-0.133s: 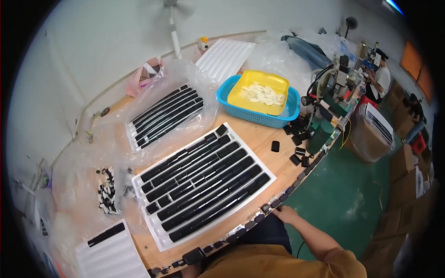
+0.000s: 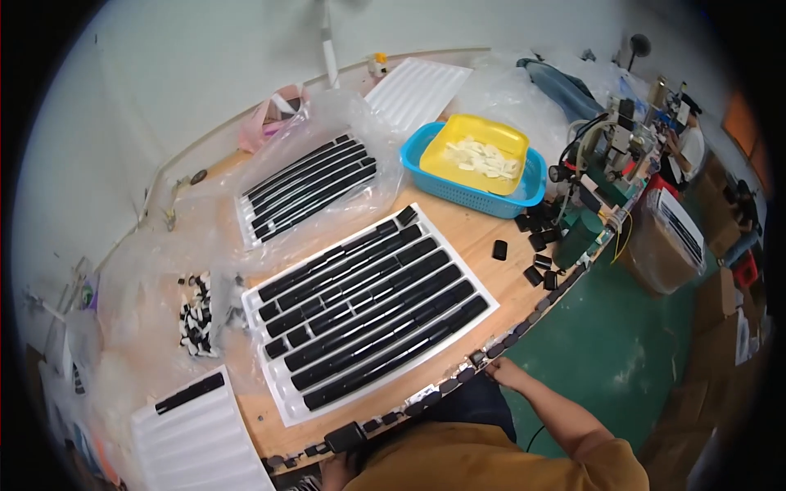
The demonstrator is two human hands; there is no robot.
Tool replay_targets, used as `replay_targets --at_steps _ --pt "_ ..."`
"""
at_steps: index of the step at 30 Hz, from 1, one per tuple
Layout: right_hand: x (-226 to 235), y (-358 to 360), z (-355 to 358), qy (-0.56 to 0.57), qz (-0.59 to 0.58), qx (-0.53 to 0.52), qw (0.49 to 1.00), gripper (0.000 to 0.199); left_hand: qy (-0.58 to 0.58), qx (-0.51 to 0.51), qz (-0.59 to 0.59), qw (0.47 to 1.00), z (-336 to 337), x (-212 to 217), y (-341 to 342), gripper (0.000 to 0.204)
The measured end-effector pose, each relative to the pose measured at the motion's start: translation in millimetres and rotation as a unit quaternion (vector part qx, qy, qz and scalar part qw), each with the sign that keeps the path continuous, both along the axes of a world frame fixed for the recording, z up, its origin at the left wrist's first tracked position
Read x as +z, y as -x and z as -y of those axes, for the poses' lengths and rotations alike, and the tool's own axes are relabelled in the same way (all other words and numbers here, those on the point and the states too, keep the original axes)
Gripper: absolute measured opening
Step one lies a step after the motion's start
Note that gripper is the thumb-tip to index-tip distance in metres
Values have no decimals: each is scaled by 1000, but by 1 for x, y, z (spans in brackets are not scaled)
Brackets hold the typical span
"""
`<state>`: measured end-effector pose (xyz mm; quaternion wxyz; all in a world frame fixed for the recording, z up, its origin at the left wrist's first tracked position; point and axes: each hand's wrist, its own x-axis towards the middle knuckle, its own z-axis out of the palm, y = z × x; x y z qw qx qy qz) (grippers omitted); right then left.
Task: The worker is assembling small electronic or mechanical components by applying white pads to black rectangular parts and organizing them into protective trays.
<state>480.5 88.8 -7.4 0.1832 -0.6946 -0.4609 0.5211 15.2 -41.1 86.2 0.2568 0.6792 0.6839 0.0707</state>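
Note:
My right hand (image 2: 506, 373) is at the near table edge, beside a row of small dark pieces stuck along that edge. Its fingers bend in toward the edge and are too small to read, so any object in them is hidden. Of my left hand (image 2: 334, 473) only a part shows, low at the table edge below a larger black block (image 2: 344, 437); its fingers are hidden. In front of me lies a white ribbed tray (image 2: 489, 304) holding rows of black rounded pieces (image 2: 393, 352). At its lower left a second white tray (image 2: 196, 442) carries one short black row (image 2: 190, 393).
A blue basket (image 2: 458, 195) holds a yellow tray (image 2: 458, 131) with pale flat pieces. Loose black pieces (image 2: 500, 250) lie near a bench machine (image 2: 610, 155). Behind is a plastic-wrapped filled tray (image 2: 315, 192). A bag of black and white bits (image 2: 195, 319) lies left. Another person (image 2: 692, 151) sits far right.
My view has shifted, so the table and trays sit farther right and slightly higher in the picture. A little more of my left hand shows. My right hand stays at the edge.

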Motion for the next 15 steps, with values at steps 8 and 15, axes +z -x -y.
replay_targets --at_steps 8,15 --pt "136 27 -21 123 -27 477 870 34 173 56 354 918 -17 109 14 24" --pt "210 59 -187 -193 -94 141 966 21 -295 220 125 922 -91 61 37 37"
